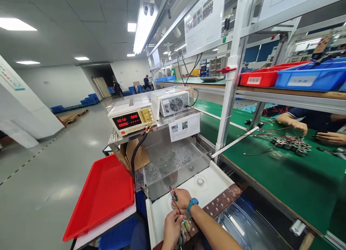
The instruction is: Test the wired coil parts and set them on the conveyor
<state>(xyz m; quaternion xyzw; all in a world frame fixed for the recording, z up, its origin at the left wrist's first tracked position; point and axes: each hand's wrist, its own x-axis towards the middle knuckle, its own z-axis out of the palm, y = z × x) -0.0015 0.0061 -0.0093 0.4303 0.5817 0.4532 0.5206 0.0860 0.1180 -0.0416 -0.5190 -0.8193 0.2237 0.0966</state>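
My right hand (181,199), with a blue band on its wrist, is closed around a small green-and-dark part (175,198) that looks like a little circuit board. Thin red and black wires (171,192) loop up from it. Just below, my left hand (173,224) pinches the wires between thumb and fingers. Both hands are over the white tray-like surface (186,190), beside a brown strip with metal studs (220,203). A green-and-tan piece (186,226) with leads lies by the left fingertips; its kind is unclear.
A power supply with red digits (127,120) and a white fan-fronted unit (175,104) stand ahead above a clear box (173,160). Left is a red tray (105,192). Right, a co-worker's hands (297,125) are near wired parts (292,143) on a green bench (270,178).
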